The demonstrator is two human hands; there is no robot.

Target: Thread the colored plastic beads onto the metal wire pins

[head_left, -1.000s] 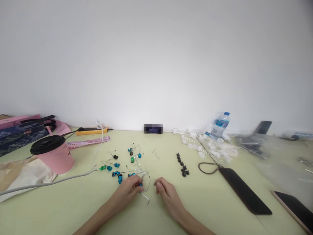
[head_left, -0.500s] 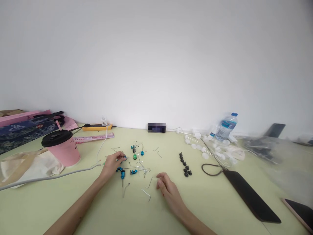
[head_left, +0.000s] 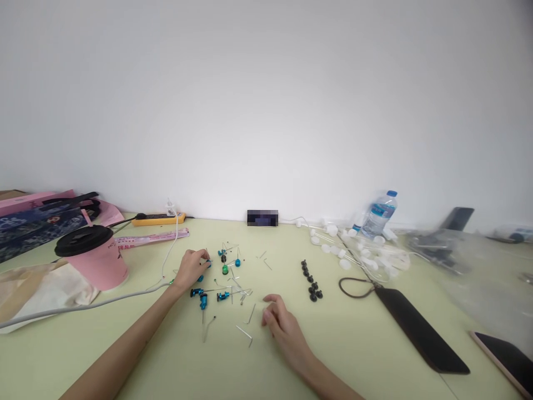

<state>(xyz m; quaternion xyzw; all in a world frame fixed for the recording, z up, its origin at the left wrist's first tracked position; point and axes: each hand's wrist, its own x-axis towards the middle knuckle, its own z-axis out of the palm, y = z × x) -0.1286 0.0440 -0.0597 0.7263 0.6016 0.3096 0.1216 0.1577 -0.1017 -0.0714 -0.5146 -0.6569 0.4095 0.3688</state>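
Note:
My left hand (head_left: 191, 268) reaches out over a scatter of small blue and green parts (head_left: 216, 278) with thin metal pins, its fingers curled and pinched at a small blue piece near its fingertips. My right hand (head_left: 280, 322) rests on the pale green table (head_left: 125, 344), fingers loosely curled, with nothing visible in them. Several bent metal pins (head_left: 245, 333) lie just left of my right hand. A short row of small black parts (head_left: 310, 280) lies to the right of the scatter.
A pink cup with a black lid (head_left: 94, 256) stands at the left on a cloth bag, with a grey cable (head_left: 83, 306) in front. A water bottle (head_left: 377, 214), white caps, a black strap (head_left: 416, 328) and a phone (head_left: 506, 358) lie at right.
My left hand left the pins near my right hand and reached forward and left into the blue parts. My right hand stayed almost still.

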